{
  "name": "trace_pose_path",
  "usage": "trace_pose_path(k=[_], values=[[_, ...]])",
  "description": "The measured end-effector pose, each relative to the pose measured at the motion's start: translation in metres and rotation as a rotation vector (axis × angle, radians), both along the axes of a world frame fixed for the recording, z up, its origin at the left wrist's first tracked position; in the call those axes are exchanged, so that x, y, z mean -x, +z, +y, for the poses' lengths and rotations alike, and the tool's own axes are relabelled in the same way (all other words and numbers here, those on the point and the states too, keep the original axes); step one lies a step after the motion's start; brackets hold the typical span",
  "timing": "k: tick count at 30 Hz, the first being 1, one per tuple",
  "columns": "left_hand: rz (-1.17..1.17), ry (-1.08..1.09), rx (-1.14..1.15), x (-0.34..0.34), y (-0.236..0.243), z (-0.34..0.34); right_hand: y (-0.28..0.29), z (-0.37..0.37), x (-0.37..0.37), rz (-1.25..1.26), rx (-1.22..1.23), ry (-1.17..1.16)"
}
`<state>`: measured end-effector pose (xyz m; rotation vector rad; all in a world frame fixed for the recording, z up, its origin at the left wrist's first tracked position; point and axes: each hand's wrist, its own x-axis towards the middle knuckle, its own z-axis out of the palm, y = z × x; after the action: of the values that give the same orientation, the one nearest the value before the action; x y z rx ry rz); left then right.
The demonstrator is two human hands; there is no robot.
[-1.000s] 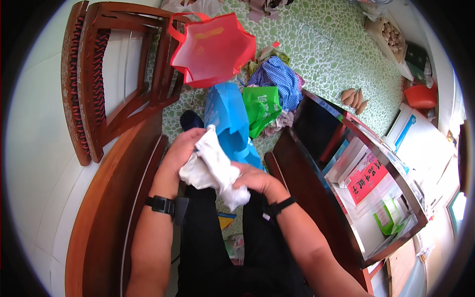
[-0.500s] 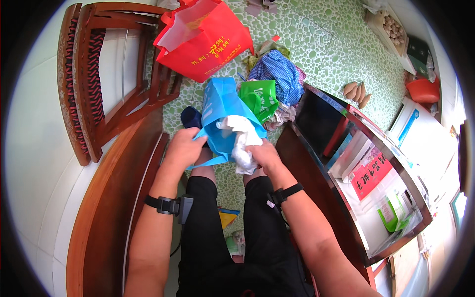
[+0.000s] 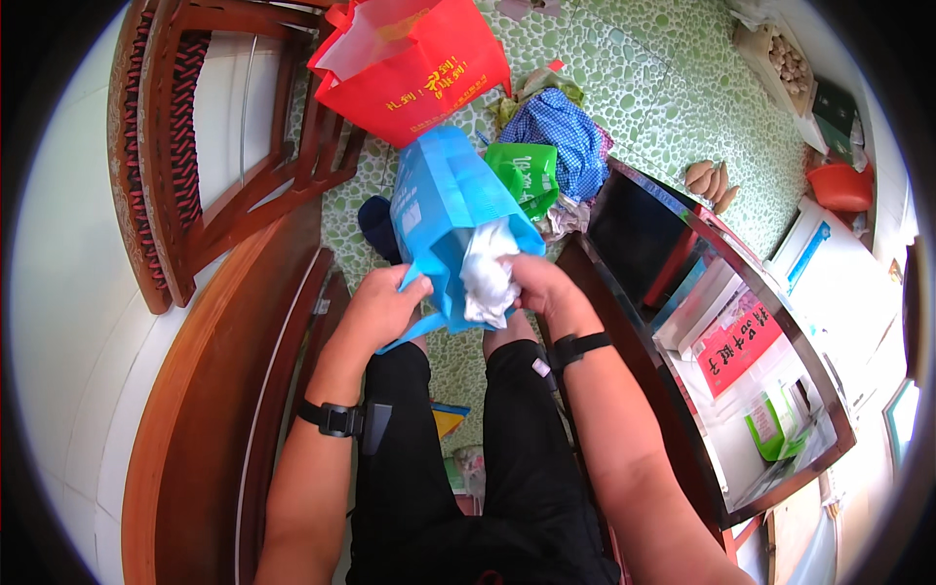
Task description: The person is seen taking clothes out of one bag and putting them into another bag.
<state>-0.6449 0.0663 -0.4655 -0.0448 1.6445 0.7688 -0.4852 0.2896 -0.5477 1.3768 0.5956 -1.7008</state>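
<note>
A light blue shopping bag (image 3: 450, 190) is tilted over my knees with its mouth toward me. My left hand (image 3: 388, 304) is closed on the left edge of that mouth, beside a dangling handle. At the right side of the opening, my right hand (image 3: 546, 285) grips a crumpled white plastic bag (image 3: 489, 273). Part of this white bundle lies inside the blue bag's mouth, and its contents cannot be made out. Just beyond the blue bag are a green bag (image 3: 526, 175) and a blue checked cloth (image 3: 561, 141) in a heap on the floor.
A red gift bag (image 3: 414, 73) stands at the far left, near a wooden chair (image 3: 175, 156). A glass-topped table (image 3: 717, 468) borders my right side, a wooden bench (image 3: 210, 409) my left. Sweet potatoes (image 3: 712, 185) lie on the pebble-patterned floor; a dark blue item (image 3: 378, 226) sits by the bag.
The blue bag has swung up and tilted further, its base now nearer the red bag. My right hand has moved slightly right, with the white plastic bag bunched at the opening.
</note>
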Motion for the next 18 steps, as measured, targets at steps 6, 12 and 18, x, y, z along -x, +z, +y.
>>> trace_pose_path(k=[6, 12, 18], values=[[-0.042, -0.151, 0.015, 0.004, 0.016, 0.001, 0.021, 0.017, 0.027, 0.026, 0.262, -0.607], [0.004, 0.053, -0.030, -0.005, 0.009, 0.022, 0.007, 0.001, 0.012, 0.114, 0.217, -0.482], [0.122, 0.052, 0.066, -0.026, -0.004, 0.019, 0.022, -0.015, 0.021, 0.157, 0.073, -0.422]])
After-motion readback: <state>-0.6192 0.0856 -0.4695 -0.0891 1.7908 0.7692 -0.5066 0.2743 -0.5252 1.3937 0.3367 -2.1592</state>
